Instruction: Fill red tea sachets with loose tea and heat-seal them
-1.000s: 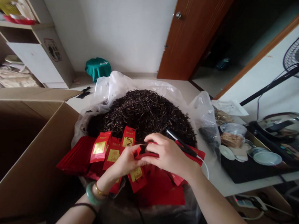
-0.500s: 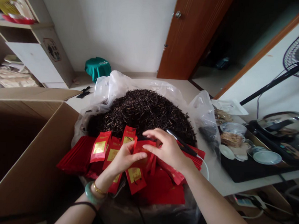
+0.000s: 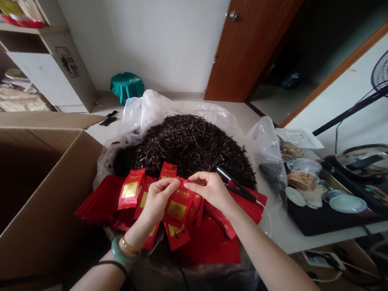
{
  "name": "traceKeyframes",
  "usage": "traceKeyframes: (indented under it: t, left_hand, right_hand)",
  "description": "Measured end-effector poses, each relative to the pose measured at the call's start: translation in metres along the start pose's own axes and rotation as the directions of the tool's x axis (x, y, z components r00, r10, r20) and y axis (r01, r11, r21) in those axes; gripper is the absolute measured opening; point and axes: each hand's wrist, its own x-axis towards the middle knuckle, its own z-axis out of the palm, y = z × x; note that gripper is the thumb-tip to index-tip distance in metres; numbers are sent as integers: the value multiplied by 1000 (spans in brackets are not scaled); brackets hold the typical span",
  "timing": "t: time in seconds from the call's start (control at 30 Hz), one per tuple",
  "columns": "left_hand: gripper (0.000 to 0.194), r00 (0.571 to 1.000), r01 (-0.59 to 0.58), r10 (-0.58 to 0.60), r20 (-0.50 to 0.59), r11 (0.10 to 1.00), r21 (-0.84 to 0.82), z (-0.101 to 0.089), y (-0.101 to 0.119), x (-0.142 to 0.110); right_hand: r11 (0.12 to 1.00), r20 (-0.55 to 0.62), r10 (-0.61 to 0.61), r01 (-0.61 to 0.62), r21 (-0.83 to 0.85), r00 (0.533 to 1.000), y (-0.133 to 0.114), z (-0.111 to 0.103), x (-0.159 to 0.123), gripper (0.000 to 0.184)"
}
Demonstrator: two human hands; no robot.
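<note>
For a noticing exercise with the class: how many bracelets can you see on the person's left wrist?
2, on the left wrist: a jade bangle and, nearer the hand, a gold bracelet. Others may be hidden.

A red tea sachet [image 3: 177,210] with a gold rectangular label on its face hangs slightly tilted, its top edge gripped by the left hand [image 3: 157,200] and right hand [image 3: 210,189], above overlapping red sachets [image 3: 100,201] lying against loose black tea leaves [image 3: 187,142].
</note>
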Motion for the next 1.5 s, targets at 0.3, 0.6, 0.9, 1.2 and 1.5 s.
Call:
traceKeyframes:
  t: [0.3, 0.6, 0.9, 1.2, 1.5]
  left_hand:
    - [45, 933, 193, -182, 310, 981, -2, 10, 0, -9]
    - [46, 895, 382, -345, 283, 920, -86, 14, -10, -6]
    - [47, 962, 236, -205, 180, 956, -175, 4, -3, 1]
    - [44, 969, 156, -132, 207, 982, -104, 2, -1, 1]
    - [40, 929, 125, -150, 338, 988, 94, 1, 0, -7]
  right_hand:
    - [998, -2, -51, 51, -29, 999, 2, 0, -2, 21]
    - [938, 36, -95, 102, -333, 995, 14, -37, 8, 31]
    - [359, -95, 313, -211, -909, 945, 57, -86, 8, 49]
    - [418, -161, 152, -211, -884, 975, 38, -97, 0, 33]
    - [893, 209, -181, 249, -375, 961, -5, -72, -18, 58]
